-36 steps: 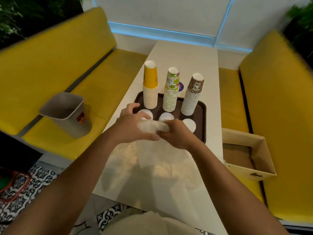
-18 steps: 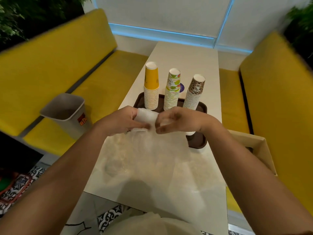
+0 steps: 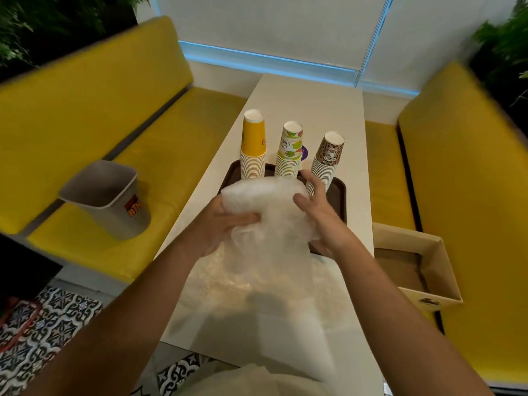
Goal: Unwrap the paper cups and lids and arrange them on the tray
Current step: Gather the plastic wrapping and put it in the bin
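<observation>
A sheet of clear bubble wrap (image 3: 265, 212) is bunched up above the near end of the brown tray (image 3: 339, 195). My left hand (image 3: 220, 224) grips its left side with the thumb curled over it. My right hand (image 3: 320, 215) holds its right side, fingers spread and curved round the wrap. On the tray's far side stand three upside-down stacks of paper cups: yellow (image 3: 253, 147), green-printed (image 3: 289, 151) and brown-patterned (image 3: 327, 161). The lids on the tray are hidden behind the wrap.
A grey bin (image 3: 107, 198) sits tilted on the yellow bench at the left. An open cardboard box (image 3: 414, 264) rests on the right bench beside the white table (image 3: 311, 101). More bubble wrap (image 3: 257, 284) trails onto the table's near end.
Both hands have lifted and spread the bubble wrap from a small wad into a larger bundle. It now hides the white lids on the tray.
</observation>
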Available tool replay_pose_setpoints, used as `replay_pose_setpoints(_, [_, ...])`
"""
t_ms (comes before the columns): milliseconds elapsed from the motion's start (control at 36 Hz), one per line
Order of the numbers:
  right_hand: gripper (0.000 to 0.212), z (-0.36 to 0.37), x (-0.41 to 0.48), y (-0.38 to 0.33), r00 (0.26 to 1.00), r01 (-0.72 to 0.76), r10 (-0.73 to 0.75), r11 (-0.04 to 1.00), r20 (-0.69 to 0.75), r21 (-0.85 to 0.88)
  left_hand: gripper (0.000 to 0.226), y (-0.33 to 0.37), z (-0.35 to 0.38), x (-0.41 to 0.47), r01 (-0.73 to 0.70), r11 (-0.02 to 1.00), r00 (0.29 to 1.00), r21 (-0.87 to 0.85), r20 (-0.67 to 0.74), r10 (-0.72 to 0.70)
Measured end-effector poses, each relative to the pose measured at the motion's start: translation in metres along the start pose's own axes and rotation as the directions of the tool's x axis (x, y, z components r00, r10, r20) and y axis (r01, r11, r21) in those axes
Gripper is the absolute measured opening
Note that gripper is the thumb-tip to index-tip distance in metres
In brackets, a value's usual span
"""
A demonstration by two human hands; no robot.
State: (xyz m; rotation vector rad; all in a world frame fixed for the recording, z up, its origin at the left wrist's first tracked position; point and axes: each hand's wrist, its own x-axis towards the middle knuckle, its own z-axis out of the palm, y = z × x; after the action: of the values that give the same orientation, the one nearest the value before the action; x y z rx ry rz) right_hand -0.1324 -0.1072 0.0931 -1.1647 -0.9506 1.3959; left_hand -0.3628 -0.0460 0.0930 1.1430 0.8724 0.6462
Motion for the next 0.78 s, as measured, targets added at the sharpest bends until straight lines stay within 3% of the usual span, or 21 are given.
replay_pose_setpoints(56, [0.087, 0.002, -0.004, 0.013, 0.989, -0.088, 0.079, 0.994, 0.122, 0.068, 0.082, 0.004, -0.001, 0.002, -0.038, 0.998, 0.999, 0.04, -0.021, 0.039])
replay_pose_setpoints(111, [0.059, 0.01, -0.006, 0.021, 0.982, -0.102, 0.108, 0.994, 0.155, -0.047, 0.066, 0.008, -0.001, 0.004, -0.068, 0.997, 0.996, 0.041, -0.051, 0.07])
replay_pose_setpoints(167, [0.029, 0.019, -0.008, 0.024, 0.996, -0.071, 0.077, 0.992, 0.051, -0.101, 0.059, 0.013, 0.001, 0.005, -0.061, 0.998, 0.997, -0.016, -0.05, 0.06])
replay_pose_setpoints(222, [0.015, 0.023, -0.009, 0.024, 0.998, -0.024, 0.019, 0.996, -0.052, -0.09, 0.066, 0.014, 0.003, 0.001, 0.011, 0.999, 1.0, -0.038, 0.006, -0.011])
replay_pose_setpoints(278, [0.016, 0.024, -0.008, 0.023, 0.998, 0.001, -0.007, 0.997, -0.066, -0.08, 0.067, 0.01, 0.005, -0.005, 0.068, 0.997, 0.997, 0.025, 0.036, -0.069])
replay_pose_setpoints(361, [0.028, 0.023, -0.007, 0.023, 0.999, -0.017, 0.017, 1.0, 0.032, -0.008, 0.064, 0.003, 0.004, -0.005, 0.048, 0.997, 0.999, 0.056, -0.008, -0.048])
replay_pose_setpoints(444, [0.032, 0.021, -0.012, 0.02, 0.987, -0.155, 0.13, 0.931, 0.096, 0.331, 0.058, 0.003, 0.002, -0.005, 0.061, 0.994, 0.998, -0.087, -0.001, -0.061])
replay_pose_setpoints(500, [0.025, 0.018, -0.014, 0.022, 0.97, -0.241, 0.223, 0.879, 0.091, 0.411, 0.043, -0.003, -0.005, -0.007, 0.105, 0.992, 0.994, -0.068, 0.017, -0.104])
replay_pose_setpoints(556, [0.02, 0.016, -0.013, 0.023, 0.953, -0.288, 0.301, 0.932, -0.027, 0.221, 0.043, -0.006, -0.015, -0.007, 0.133, 0.991, 0.988, 0.021, -0.081, -0.131])
replay_pose_setpoints(611, [0.022, 0.015, -0.013, 0.018, 0.967, -0.241, 0.241, 0.97, -0.083, 0.003, 0.033, 0.001, -0.017, -0.012, 0.136, 0.991, 0.99, 0.018, -0.041, -0.135])
replay_pose_setpoints(667, [0.025, 0.01, -0.012, 0.01, 0.979, -0.169, 0.165, 0.985, 0.123, 0.02, 0.025, 0.012, -0.015, -0.015, 0.138, 0.989, 0.99, -0.061, 0.004, -0.138])
replay_pose_setpoints(722, [0.026, -0.004, -0.014, -0.003, 0.904, -0.157, 0.095, 0.981, 0.418, 0.117, 0.018, 0.028, -0.011, -0.016, 0.171, 0.982, 0.985, -0.084, -0.002, -0.172])
replay_pose_setpoints(778, [0.063, -0.024, -0.009, -0.016, 0.816, -0.226, 0.084, 0.957, 0.572, 0.182, 0.005, 0.041, -0.007, -0.014, 0.226, 0.974, 0.97, 0.024, 0.09, -0.227])
